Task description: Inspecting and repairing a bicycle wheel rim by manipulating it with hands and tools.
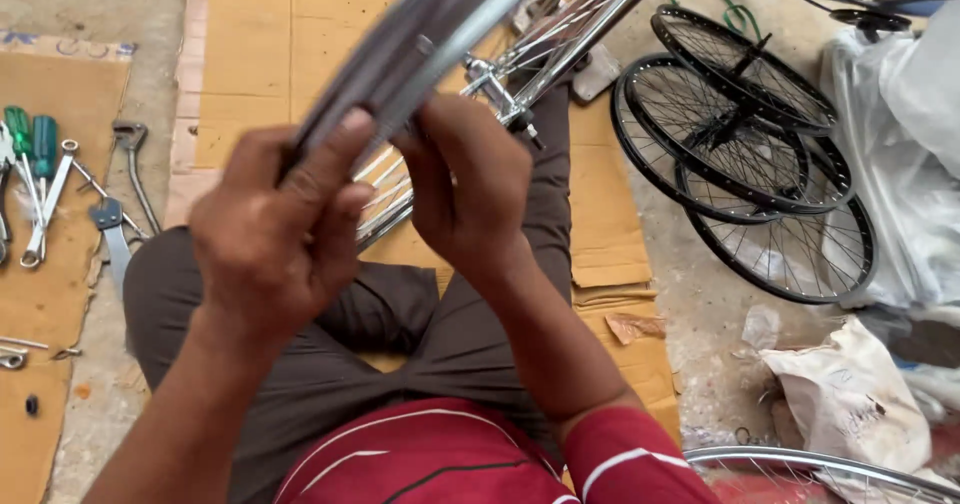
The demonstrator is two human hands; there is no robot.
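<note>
1. rim (420,49) runs on a long slant from 7 o'clock up to 1 o'clock, blurred, over the lap.
2. left hand (275,234) pinches the rim's low end, thumb on top.
3. right hand (470,189) is curled shut at the spokes (385,199), just right of the left hand, both equally near.
4. spare wheels (745,154) lie at 2 o'clock, tools (45,179) at 9.

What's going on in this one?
A person sitting cross-legged on cardboard grips a silver bicycle wheel rim with both hands: the left hand on its outer edge, the right hand at the spokes. Black wheels lie stacked at the right; hand tools lie at the left.
</note>
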